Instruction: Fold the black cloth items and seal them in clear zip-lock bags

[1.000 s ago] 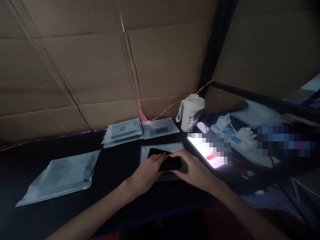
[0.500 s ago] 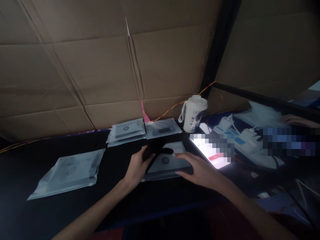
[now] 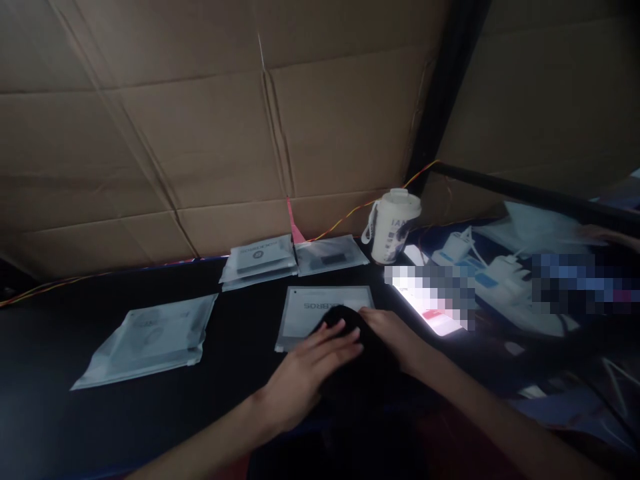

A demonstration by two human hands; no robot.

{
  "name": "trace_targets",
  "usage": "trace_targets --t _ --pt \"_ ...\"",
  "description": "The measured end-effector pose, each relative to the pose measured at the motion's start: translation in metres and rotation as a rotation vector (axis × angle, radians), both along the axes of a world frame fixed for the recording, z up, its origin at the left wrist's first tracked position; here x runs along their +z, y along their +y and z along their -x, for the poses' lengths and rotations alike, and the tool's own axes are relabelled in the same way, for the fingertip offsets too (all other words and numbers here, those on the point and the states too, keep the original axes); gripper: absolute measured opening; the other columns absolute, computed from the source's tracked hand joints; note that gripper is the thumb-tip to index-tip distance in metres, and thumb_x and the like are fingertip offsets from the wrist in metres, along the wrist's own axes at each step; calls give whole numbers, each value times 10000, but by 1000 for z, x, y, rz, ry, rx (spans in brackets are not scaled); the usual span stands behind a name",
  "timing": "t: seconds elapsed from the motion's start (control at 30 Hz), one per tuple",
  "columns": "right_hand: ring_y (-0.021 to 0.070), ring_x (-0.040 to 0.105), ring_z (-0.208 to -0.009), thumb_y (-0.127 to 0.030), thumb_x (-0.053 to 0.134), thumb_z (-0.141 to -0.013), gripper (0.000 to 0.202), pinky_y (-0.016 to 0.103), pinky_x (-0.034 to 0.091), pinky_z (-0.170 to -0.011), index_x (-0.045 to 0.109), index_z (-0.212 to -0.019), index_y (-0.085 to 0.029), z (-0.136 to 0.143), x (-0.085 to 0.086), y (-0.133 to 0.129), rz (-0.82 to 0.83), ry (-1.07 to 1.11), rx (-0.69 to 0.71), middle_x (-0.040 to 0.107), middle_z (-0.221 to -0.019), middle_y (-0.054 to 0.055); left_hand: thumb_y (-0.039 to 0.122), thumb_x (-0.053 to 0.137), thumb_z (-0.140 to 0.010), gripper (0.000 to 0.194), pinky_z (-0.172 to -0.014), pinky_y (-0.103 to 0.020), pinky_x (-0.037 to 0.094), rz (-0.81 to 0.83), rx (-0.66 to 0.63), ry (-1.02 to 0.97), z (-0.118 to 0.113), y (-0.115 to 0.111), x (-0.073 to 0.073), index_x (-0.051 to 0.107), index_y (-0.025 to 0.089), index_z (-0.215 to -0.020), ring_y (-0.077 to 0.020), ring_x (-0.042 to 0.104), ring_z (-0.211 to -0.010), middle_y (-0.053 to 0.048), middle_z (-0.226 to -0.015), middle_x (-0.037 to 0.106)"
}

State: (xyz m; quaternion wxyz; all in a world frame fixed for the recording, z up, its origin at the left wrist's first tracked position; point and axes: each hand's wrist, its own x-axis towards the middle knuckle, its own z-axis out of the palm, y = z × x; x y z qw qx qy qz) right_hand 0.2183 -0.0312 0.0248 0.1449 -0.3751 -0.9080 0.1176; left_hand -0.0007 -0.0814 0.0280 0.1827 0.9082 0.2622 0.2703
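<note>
A dark, soft-looking object [image 3: 357,353] is between my two hands, close to the table's front edge. My left hand [image 3: 305,373] lies over its left side with the fingers stretched across it. On its right side my right hand [image 3: 387,333] grips it, with most of the fingers hidden behind it. Just beyond, a frosted zip bag with printed lettering [image 3: 300,317] lies flat on the black table [image 3: 240,380], partly covered by the dark object and my left hand.
Another frosted bag [image 3: 150,337] lies at the left. Stacked bags [image 3: 263,260] and a single bag [image 3: 333,255] are at the back, beside a white lidded cup [image 3: 395,227]. At the right are a lit phone [image 3: 440,321], a power strip [image 3: 515,300] and another person's hand [image 3: 600,233].
Both hands have come nearer the table's front edge with the dark object. My left hand has moved right and now lies over it. More of the middle bag's lettering shows.
</note>
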Motion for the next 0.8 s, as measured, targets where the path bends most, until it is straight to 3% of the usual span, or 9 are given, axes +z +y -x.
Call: trace_targets --t 0.07,0.17,0.33,0.43,0.53,0.67,0.8 --pt "200 678 -804 -71 540 -798 189 288 538 -702 680 -897 -153 2 -1 2 -5 20 -51 715 -869 73 -14 356 -884 545 -1133 -464 272 -10 -85 200 -6 -1 -3 419 216 -1375 -203 283 -1391 -43 -1437 456" --pt "187 683 -843 -90 455 -882 264 306 538 -770 682 -983 -177 7 -4 3 -34 91 -176 727 -906 54 -1 354 -902 500 -1139 -473 254 -6 -114 335 -8 -1 -6 434 190 -1357 -209 273 -1394 -46 -1441 449" --pt "172 672 -917 -147 437 -928 263 313 542 -821 676 -1013 -214 16 0 -5 -145 294 -257 725 -997 29 -45 362 -857 548 -1134 -434 283 41 -117 360 -6 3 -4 463 209 -1333 -187 302 -1383 -16 -1425 475" --pt "183 648 -986 -160 456 -930 235 350 524 -892 669 -1015 -213 17 4 -11 -269 378 -212 716 -1019 41 -60 379 -820 589 -1140 -423 276 48 -125 343 -7 5 -2 474 228 -1325 -181 311 -1379 3 -1413 490" --pt "197 637 -1019 -164 496 -912 201 417 494 -960 662 -1010 -221 11 -3 -12 -319 391 -177 706 -1039 46 -81 372 -786 628 -1138 -434 281 42 -129 330 -7 6 -1 476 226 -1323 -183 306 -1382 1 -1411 492" --pt "218 627 -1042 -130 527 -862 234 473 482 -979 635 -1047 -222 -7 -23 -12 -280 339 -230 676 -1089 62 -122 343 -733 701 -1114 -413 332 33 -75 324 -6 4 -3 459 219 -1333 -165 309 -1380 -11 -1421 480" --pt "214 578 -1141 23 434 -755 475 478 431 -1041 586 -1129 -227 -20 -32 -17 -232 267 -222 616 -1219 58 -124 320 -731 718 -1081 -411 380 -29 89 318 -8 2 -15 423 223 -1352 -162 391 -1336 -35 -1418 483"
